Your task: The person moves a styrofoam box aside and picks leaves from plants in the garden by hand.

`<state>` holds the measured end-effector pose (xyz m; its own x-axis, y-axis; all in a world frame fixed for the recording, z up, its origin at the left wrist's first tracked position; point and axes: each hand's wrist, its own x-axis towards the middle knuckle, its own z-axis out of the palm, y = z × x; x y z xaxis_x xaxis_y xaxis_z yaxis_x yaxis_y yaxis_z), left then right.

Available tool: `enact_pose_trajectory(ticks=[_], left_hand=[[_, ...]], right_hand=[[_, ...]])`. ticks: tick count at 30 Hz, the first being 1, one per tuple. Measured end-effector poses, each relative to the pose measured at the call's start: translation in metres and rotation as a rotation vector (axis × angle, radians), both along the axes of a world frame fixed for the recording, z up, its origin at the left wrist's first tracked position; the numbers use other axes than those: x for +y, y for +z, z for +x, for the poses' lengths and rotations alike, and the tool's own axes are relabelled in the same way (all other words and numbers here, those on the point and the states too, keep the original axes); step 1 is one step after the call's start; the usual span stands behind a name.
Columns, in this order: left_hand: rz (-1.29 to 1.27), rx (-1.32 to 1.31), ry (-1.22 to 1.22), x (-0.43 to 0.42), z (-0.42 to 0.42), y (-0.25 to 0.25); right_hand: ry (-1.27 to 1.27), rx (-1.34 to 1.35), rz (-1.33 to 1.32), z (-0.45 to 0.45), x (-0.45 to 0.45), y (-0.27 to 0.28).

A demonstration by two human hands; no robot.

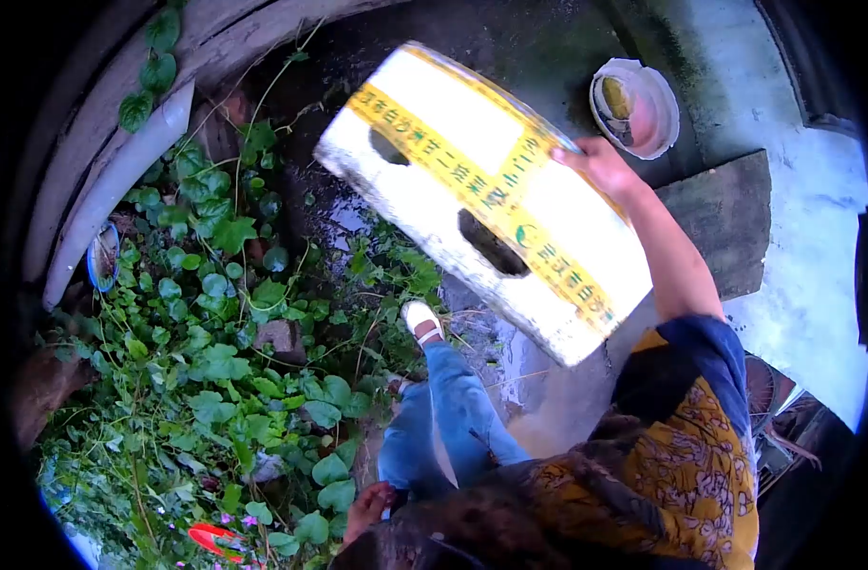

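A large white foam box (434,180) with yellow tape and green lettering hangs tilted in front of me. Two dark holes show in its side. My right hand (600,169) grips its upper right edge, fingers wrapped over the rim. My left hand (367,508) is low, beside my blue trousers (457,408), with its fingers curled; whether it holds anything is too small to tell.
Leafy green plants (215,370) cover the left side, below a grey pipe (125,185). A white basin (657,109) and a flat board (719,223) lie at the upper right. A red object (215,540) sits among the leaves.
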<state>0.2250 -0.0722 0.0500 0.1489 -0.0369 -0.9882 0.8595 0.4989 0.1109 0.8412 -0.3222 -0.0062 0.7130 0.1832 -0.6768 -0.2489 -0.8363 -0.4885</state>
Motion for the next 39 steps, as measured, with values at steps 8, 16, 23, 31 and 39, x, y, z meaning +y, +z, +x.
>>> enact_pose_trajectory(ticks=[8, 16, 23, 31, 39], left_hand=[[0.034, -0.082, -0.200, 0.023, 0.024, -0.012], [0.028, -0.114, -0.147, 0.024, 0.042, -0.019], [0.055, -0.138, -0.177, 0.025, 0.041, -0.010], [0.029, -0.192, -0.088, 0.002, 0.074, -0.015], [0.067, -0.136, -0.120, 0.013, 0.034, -0.015]], right_hand=[[-0.263, 0.001, -0.097, -0.068, -0.102, 0.019], [-0.459, 0.070, -0.252, -0.082, -0.153, 0.032], [-0.359, 0.049, -0.206, -0.085, -0.157, 0.060], [-0.424, 0.042, -0.143, -0.084, -0.169, 0.058], [-0.567, -0.049, 0.063, -0.086, -0.178, 0.039]])
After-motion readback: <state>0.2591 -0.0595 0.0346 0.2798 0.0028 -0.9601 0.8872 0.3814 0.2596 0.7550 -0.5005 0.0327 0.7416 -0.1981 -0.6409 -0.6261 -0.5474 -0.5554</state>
